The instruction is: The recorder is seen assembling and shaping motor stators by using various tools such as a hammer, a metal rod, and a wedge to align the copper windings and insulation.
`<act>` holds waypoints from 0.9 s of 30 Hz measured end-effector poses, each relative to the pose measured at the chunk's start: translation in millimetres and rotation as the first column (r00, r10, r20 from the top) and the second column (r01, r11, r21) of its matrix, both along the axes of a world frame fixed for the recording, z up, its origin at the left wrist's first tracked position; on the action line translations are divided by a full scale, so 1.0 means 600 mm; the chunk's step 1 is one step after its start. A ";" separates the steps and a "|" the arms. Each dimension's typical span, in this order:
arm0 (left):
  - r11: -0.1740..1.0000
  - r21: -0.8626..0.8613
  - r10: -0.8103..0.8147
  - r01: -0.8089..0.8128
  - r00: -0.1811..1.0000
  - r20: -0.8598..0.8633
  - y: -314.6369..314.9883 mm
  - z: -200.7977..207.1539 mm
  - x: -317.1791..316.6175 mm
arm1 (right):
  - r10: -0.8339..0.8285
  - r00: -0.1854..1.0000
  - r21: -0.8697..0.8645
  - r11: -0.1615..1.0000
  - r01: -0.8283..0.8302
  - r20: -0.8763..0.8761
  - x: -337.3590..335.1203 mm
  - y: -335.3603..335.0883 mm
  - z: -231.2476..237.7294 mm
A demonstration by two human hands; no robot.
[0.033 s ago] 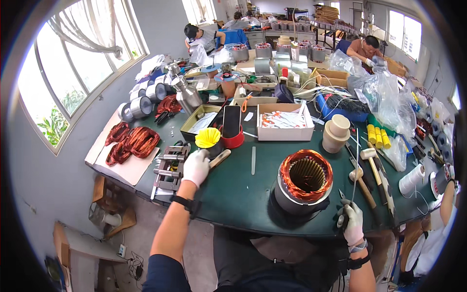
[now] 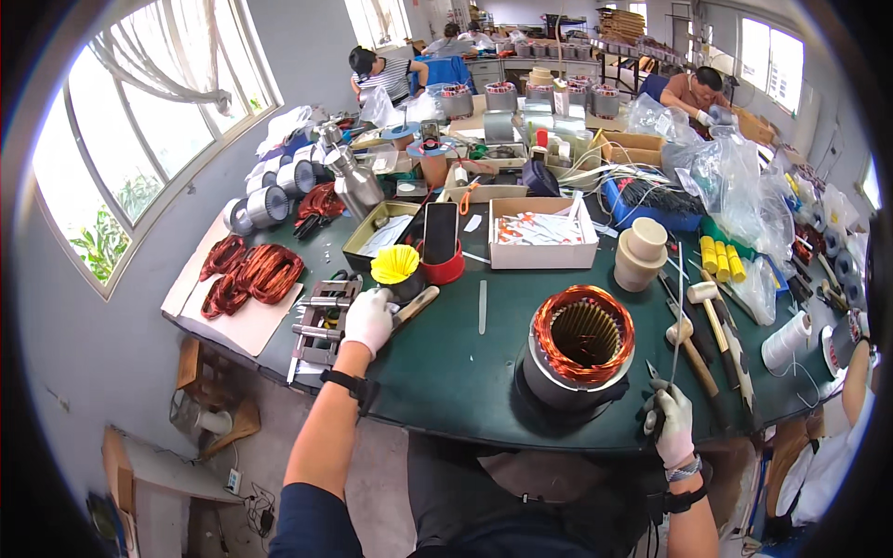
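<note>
Copper-wound stator (image 2: 579, 374) on green tabletop (image 2: 437, 363)

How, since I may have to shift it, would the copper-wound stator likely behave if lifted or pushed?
The stator is probably heavy for its size: a metal-looking cylinder ringed with dense copper windings. Squat and upright, it seems unlikely to tip when nudged. Its exposed windings might scuff under a careless grip.

Copper-wound stator (image 2: 583, 373) on green tabletop (image 2: 435, 372)

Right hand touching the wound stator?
Apart: the head view shows a strip of green tabletop between the right hand and the wound stator.
</note>
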State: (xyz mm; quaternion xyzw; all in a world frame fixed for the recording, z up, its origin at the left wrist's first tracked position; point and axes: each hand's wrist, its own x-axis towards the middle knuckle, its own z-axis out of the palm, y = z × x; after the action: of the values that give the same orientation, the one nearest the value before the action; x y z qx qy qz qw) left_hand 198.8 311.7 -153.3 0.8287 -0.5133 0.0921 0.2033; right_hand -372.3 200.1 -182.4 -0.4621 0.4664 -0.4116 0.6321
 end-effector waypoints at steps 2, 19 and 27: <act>0.980 0.194 0.017 -0.041 0.992 0.123 -0.001 -0.038 0.047 | 0.088 0.994 -0.058 0.994 -0.092 -0.066 -0.001 -0.006 -0.003; 0.995 0.054 0.086 -0.088 0.996 0.035 -0.011 0.000 -0.010 | -0.522 0.741 -0.790 0.612 -0.020 -0.423 -0.090 0.038 -0.004; 0.749 -0.267 -0.610 0.606 0.789 0.079 0.074 0.116 -0.437 | -0.308 0.873 -0.665 0.746 -0.023 -0.377 -0.077 0.163 0.082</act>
State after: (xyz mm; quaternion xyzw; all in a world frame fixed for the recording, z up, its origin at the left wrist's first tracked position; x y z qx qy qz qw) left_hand -63.3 355.9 -83.5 0.5803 -0.7351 0.0865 0.3397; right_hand -418.7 297.7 -133.5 -0.6985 0.4658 -0.4733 0.2668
